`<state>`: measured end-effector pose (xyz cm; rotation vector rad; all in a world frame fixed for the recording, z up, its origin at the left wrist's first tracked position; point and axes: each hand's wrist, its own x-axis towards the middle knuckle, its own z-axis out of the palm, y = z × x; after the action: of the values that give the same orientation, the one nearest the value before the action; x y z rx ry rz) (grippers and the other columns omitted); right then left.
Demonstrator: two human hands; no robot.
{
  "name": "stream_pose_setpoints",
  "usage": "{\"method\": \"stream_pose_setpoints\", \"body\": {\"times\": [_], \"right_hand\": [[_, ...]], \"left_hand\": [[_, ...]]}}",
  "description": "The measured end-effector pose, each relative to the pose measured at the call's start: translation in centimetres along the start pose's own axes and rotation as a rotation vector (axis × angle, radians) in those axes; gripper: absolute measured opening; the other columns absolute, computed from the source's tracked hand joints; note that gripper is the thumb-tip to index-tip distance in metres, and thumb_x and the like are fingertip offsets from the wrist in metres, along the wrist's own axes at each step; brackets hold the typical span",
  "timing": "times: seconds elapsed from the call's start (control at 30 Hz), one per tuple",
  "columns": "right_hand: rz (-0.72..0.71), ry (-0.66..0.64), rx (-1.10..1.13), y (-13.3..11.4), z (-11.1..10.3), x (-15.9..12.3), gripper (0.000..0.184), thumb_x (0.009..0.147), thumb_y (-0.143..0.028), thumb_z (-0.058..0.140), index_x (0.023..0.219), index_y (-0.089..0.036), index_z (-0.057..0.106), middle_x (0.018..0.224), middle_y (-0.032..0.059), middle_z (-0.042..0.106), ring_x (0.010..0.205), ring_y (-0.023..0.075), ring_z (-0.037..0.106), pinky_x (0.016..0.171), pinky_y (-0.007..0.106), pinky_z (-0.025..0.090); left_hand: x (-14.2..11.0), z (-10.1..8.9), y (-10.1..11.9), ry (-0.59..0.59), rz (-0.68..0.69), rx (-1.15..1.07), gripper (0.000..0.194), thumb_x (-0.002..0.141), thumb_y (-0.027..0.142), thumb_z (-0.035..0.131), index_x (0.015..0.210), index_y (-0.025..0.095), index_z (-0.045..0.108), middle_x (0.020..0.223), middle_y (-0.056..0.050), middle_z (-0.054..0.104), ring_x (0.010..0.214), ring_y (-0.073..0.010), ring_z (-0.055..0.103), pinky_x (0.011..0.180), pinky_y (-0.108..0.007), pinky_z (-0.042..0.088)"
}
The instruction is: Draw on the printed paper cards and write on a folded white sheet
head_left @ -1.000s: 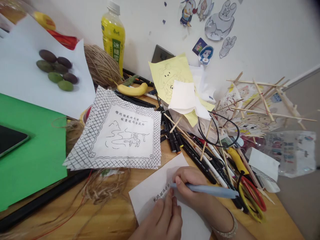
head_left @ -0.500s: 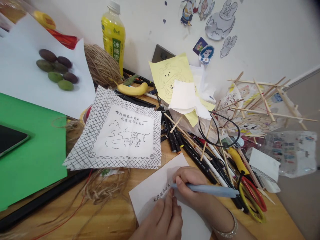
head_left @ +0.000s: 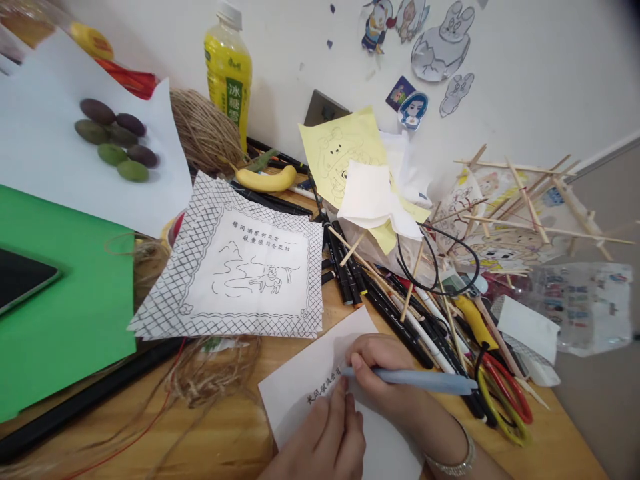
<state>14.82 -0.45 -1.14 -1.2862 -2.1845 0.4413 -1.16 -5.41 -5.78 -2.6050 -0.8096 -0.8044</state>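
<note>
A light-blue pen [head_left: 425,380] is pinched in my right hand [head_left: 383,373], its tip low over a white sheet of paper [head_left: 285,387]. A row of handwritten Chinese characters [head_left: 324,385] runs up the sheet to the pen tip. My left hand [head_left: 330,437] lies on the same sheet, fingers stretched out and holding nothing, just below the writing. The fingertips of both hands are close together. Just beyond lies a stack of square papers [head_left: 250,267] with a crosshatched border, two written lines and a line drawing.
Markers [head_left: 395,320] and sticks crowd the right, with yellow-and-red-handled scissors [head_left: 505,400]. Behind are a drink bottle [head_left: 227,73], a toy banana [head_left: 266,179] and a twine bundle [head_left: 205,133]. At left are green paper [head_left: 65,320], a dark phone [head_left: 23,280] and olives [head_left: 115,140].
</note>
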Motion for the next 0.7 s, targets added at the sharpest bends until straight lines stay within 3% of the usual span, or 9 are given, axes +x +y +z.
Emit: {"method": "stream_pose_setpoints", "body": {"times": [0.6,0.7], "right_hand": [[0.039,0.011,-0.042,0.86,-0.52,-0.49,0.028,0.084,-0.018,0.043,0.057,-0.020,0.048,0.053,-0.0001,0.057,0.050,0.0133,0.052,0.051,0.024,0.044],[0.030,0.006,-0.044,0.81,-0.38,-0.43,0.030,0.084,-0.017,0.042,0.055,-0.020,0.047,0.052,-0.0002,0.056,0.049,0.0128,0.052,0.051,0.023,0.044]], "left_hand": [[-0.10,0.35,0.05,0.031,0.008,-0.031,0.026,0.095,0.019,0.043,0.099,0.015,0.068,0.098,-0.003,0.069,0.100,-0.0215,0.059,0.088,-0.035,0.035],[0.07,0.02,-0.28,0.006,0.010,-0.050,0.025,0.093,0.019,0.043,0.100,0.016,0.067,0.105,-0.003,0.069,0.105,-0.0225,0.057,0.088,-0.036,0.034]]}}
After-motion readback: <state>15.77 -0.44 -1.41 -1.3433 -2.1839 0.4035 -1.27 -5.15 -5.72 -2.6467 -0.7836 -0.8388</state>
